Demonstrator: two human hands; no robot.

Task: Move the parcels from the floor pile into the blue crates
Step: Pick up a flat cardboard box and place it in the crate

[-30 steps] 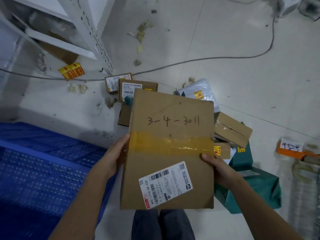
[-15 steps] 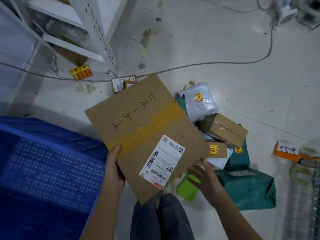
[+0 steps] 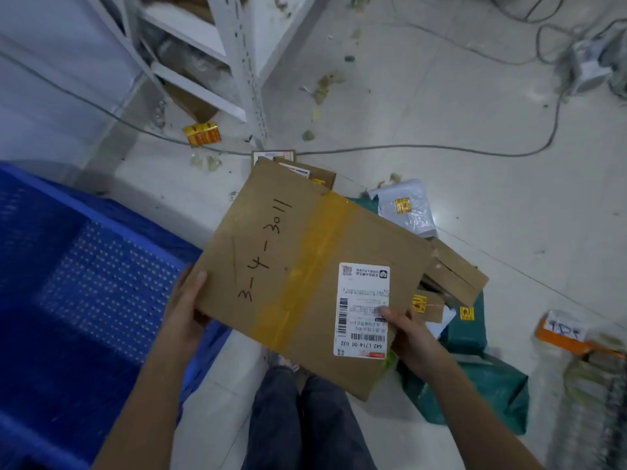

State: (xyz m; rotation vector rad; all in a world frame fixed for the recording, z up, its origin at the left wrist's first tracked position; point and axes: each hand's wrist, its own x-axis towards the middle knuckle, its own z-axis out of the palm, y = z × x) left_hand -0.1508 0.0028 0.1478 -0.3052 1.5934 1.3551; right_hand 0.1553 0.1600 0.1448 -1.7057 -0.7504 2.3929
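Head view: flat brown cardboard parcel marked 3-4-3011 is held tilted, above the floor pile and just right of the perforated blue plastic crate. Left hand and right hand clamp opposite edges, thumbs on top. Best move: swing left, lower flat into the crate.

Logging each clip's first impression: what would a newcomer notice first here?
A large flat cardboard box marked "3-4-3011" fills the centre, held tilted by the left hand at its left corner and the right hand over its white label. An empty blue crate lies to the left. The remaining parcels lie on the floor behind and to the right of the box.
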